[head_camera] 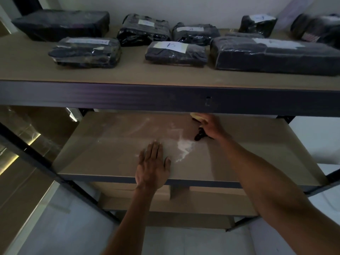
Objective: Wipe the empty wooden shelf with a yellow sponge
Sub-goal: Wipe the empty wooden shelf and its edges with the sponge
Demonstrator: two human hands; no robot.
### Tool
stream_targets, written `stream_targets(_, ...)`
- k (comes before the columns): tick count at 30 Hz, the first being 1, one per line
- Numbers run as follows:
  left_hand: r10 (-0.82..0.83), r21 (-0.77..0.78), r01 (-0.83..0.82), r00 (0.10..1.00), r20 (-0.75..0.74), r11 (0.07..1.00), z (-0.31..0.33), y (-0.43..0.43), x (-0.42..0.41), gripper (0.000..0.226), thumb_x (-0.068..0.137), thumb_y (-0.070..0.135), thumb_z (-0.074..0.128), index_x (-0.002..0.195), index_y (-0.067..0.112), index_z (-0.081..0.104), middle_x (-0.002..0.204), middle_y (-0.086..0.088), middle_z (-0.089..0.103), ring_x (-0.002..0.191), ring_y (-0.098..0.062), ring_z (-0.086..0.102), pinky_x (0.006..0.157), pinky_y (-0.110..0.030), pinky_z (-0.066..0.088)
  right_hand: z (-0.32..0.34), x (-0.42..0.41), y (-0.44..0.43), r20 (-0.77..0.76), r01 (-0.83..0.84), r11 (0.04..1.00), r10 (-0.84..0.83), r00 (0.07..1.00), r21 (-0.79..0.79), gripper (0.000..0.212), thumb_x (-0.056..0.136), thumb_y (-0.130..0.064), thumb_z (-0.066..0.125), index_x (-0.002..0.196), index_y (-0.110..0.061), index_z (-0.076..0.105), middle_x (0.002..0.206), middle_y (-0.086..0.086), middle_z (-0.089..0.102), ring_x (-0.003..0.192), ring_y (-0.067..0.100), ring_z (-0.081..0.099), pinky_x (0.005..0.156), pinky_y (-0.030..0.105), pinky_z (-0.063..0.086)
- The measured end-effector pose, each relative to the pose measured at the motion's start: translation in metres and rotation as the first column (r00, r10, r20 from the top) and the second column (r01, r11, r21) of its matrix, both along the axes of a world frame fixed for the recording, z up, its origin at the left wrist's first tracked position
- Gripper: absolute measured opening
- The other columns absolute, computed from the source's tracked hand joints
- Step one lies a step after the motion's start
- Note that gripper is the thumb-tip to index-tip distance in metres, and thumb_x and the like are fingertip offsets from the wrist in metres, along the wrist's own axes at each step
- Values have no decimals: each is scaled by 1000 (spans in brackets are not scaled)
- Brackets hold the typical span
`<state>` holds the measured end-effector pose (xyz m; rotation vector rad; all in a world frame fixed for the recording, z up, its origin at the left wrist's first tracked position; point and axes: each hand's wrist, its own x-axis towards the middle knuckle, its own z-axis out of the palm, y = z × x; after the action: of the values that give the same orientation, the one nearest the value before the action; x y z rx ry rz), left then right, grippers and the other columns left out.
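The empty wooden shelf (103,150) is the middle board of a dark metal rack. White powdery smears (184,146) lie across its centre. My right hand (211,127) reaches deep over the board, closed on a yellow sponge (199,117) that is partly hidden under the beam of the shelf above. A small dark object (199,135) sits on the board just beneath that hand. My left hand (153,165) rests flat, fingers apart, on the front part of the board and holds nothing.
The upper shelf (128,72) carries several dark plastic-wrapped packages with white labels (175,52). Its dark front beam (165,97) overhangs the back of the middle board. A lower board (202,201) shows below, with pale floor (73,227) under it.
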<state>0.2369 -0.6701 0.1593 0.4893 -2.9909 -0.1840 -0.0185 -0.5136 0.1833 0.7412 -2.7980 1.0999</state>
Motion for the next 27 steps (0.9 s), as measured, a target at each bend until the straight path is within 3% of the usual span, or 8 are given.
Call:
stream_targets(3, 0, -3, 0, 1000, -8, 1000, -3, -2, -1, 77, 97, 55, 7, 158, 13, 26, 165, -9, 24, 153, -23, 22, 124, -43, 17, -17, 18, -28, 69, -83, 995, 86, 994, -49, 39, 93, 2, 48, 127, -10, 62, 136, 11, 57, 128, 26, 50, 106, 22, 30)
stream_targets(7, -3, 4, 3, 1000, -28, 1000, -1, -2, 0, 73, 100, 54, 13, 157, 12, 29, 164, -10, 28, 152, -24, 25, 123, -44, 19, -9, 58, -67, 138, -290, 946, 309, 941, -143, 38, 91, 5, 50, 124, -9, 64, 133, 9, 60, 126, 17, 51, 106, 20, 34)
stream_targets(10, -16, 26, 16, 1000, 0, 1000, 2, -3, 4, 73, 100, 53, 11, 159, 12, 24, 166, -8, 23, 153, -23, 20, 124, -43, 14, 15, 42, -44, 88, -114, 975, 132, 987, -191, 31, 93, -15, 54, 121, -5, 64, 124, 15, 65, 118, 26, 58, 100, 33, 43)
stream_targets(12, -20, 28, 20, 1000, 24, 999, 3, -3, 4, 69, 102, 51, 14, 160, 14, 18, 168, -6, 17, 154, -21, 14, 126, -42, 9, 21, 26, -3, 45, 67, 984, -61, 997, -166, 42, 91, -30, 48, 120, -5, 63, 124, 18, 64, 118, 30, 58, 96, 35, 42)
stream_targets(14, -13, 32, 12, 999, 30, 999, 7, -1, 3, 67, 104, 49, 18, 160, 14, 15, 168, -5, 14, 155, -21, 11, 126, -42, 7, 15, 24, 35, 13, 141, 987, -141, 990, -76, 38, 93, -22, 46, 121, -3, 62, 126, 21, 62, 117, 33, 58, 92, 31, 40)
stream_targets(17, -6, 28, 5, 999, 37, 1000, 7, 0, 2, 67, 104, 50, 19, 160, 15, 13, 168, -5, 13, 155, -21, 11, 126, -42, 8, -10, 47, 45, 24, 143, 990, -143, 989, 4, 41, 95, -2, 46, 132, -14, 57, 140, 13, 53, 122, 30, 54, 97, 23, 35)
stream_targets(23, -15, 45, 12, 999, 50, 999, 10, -1, 2, 67, 105, 51, 16, 161, 14, 14, 169, -6, 12, 155, -21, 9, 125, -43, 7, -18, 98, -26, 45, -76, 993, 81, 996, -92, 44, 95, 1, 43, 133, -15, 57, 142, 9, 52, 127, 26, 50, 104, 22, 34)
stream_targets(27, -44, 50, 40, 995, 88, 998, 9, -6, 3, 67, 105, 50, 13, 161, 14, 9, 169, -4, 6, 155, -19, 4, 126, -42, 4, 1, 98, -8, 37, 17, 981, -10, 999, -193, 41, 98, -3, 43, 134, -20, 55, 135, 4, 57, 107, 19, 61, 92, 30, 50)
